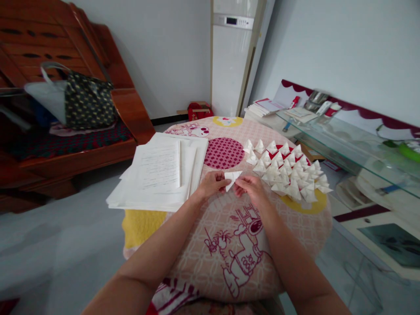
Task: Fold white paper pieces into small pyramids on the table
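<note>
A small white folded paper piece [232,176] is held over the middle of the cloth-covered table [197,262]. My left hand [212,183] pinches its left side, and my right hand [251,186] grips its right side between thumb and fingers. To the right stand several white folded paper shapes [288,168] with pointed tips, set close together in rows. Left of my hands lies a stack of white paper sheets [157,170]; the top sheets carry faint lines of writing. Some of my fingertips are hidden behind the folded paper.
At the left is a wooden bench [127,113] with a patterned bag [88,100]. A glass-shelved stand [361,144] with papers and cups runs along the right wall. A tall white cabinet-like unit [229,61] stands in the far corner, near a red item [199,111] on the floor.
</note>
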`<action>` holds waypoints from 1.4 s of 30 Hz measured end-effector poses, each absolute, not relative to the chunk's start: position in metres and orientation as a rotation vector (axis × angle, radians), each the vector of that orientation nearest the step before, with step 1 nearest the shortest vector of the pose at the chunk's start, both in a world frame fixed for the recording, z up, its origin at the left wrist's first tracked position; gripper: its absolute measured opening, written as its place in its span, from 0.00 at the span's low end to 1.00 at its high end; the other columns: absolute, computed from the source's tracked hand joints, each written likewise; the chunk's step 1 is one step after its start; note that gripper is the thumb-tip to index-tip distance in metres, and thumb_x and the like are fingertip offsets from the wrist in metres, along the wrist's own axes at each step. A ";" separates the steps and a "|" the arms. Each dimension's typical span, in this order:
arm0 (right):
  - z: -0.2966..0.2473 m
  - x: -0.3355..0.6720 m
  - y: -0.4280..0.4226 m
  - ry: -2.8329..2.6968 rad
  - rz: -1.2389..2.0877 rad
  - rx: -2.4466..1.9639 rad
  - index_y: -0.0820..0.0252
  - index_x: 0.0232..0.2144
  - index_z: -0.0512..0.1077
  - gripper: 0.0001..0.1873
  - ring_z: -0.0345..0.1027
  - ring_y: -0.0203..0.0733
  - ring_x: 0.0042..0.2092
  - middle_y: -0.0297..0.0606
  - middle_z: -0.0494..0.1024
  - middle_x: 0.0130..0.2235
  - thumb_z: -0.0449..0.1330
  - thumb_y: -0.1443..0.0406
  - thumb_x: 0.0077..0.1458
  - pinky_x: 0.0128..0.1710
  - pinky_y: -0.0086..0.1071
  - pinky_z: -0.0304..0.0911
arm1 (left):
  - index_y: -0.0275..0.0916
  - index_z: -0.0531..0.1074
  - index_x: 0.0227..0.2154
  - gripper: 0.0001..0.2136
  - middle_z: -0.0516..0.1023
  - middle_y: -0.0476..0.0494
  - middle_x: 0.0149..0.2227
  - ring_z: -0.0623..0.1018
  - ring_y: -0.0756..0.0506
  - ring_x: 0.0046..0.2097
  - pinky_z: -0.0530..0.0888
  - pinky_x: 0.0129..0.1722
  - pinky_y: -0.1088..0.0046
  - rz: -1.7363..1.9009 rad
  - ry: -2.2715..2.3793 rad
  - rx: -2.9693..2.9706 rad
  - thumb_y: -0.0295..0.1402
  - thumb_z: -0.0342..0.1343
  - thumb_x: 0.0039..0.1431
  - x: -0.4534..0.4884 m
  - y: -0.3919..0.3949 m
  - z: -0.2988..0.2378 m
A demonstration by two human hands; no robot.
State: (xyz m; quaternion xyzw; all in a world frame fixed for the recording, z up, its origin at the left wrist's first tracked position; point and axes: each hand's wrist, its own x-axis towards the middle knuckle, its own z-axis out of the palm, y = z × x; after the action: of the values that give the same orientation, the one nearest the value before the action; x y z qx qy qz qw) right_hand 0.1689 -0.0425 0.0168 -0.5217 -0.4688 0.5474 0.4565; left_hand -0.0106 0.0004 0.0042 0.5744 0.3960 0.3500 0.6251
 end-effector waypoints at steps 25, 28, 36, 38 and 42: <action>0.010 0.167 -0.043 -1.147 1.294 -1.193 0.59 0.25 0.74 0.20 0.69 0.36 0.22 0.36 0.78 0.24 0.67 0.48 0.45 0.23 0.29 0.65 | 0.35 0.70 0.25 0.17 0.75 0.48 0.20 0.71 0.54 0.20 0.67 0.22 0.80 0.830 0.819 0.944 0.43 0.66 0.58 -0.009 -0.001 0.009; 0.010 0.167 -0.043 -1.164 1.296 -1.201 0.59 0.25 0.74 0.19 0.69 0.35 0.22 0.35 0.78 0.24 0.66 0.49 0.45 0.24 0.29 0.65 | 0.34 0.71 0.26 0.16 0.75 0.47 0.20 0.72 0.54 0.20 0.68 0.22 0.81 0.818 0.800 0.902 0.42 0.66 0.58 -0.010 -0.001 0.010; 0.010 0.166 -0.044 -1.187 1.315 -1.180 0.60 0.24 0.76 0.20 0.69 0.36 0.22 0.37 0.79 0.23 0.67 0.48 0.46 0.23 0.29 0.65 | 0.33 0.72 0.26 0.16 0.77 0.47 0.20 0.73 0.54 0.20 0.70 0.23 0.81 0.771 0.777 0.884 0.40 0.67 0.58 -0.009 -0.001 0.008; 0.008 0.166 -0.043 -1.187 1.312 -1.155 0.60 0.24 0.76 0.20 0.69 0.36 0.21 0.37 0.79 0.23 0.67 0.48 0.46 0.22 0.29 0.65 | 0.33 0.72 0.26 0.16 0.77 0.46 0.20 0.73 0.54 0.20 0.71 0.23 0.81 0.778 0.771 0.890 0.41 0.67 0.57 -0.010 0.000 0.007; 0.005 0.167 -0.041 -1.192 1.319 -1.113 0.60 0.24 0.77 0.20 0.69 0.36 0.21 0.37 0.79 0.23 0.68 0.49 0.46 0.21 0.29 0.64 | 0.32 0.72 0.26 0.17 0.77 0.46 0.21 0.73 0.54 0.20 0.71 0.23 0.81 0.776 0.760 0.892 0.42 0.69 0.56 -0.010 0.000 0.005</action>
State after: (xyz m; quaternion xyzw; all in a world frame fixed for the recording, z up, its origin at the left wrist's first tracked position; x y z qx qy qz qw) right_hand 0.1667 -0.0413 0.0049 -0.4600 -0.4928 0.5450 0.4985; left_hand -0.0100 0.0003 0.0051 0.4104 0.3497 0.3569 0.7628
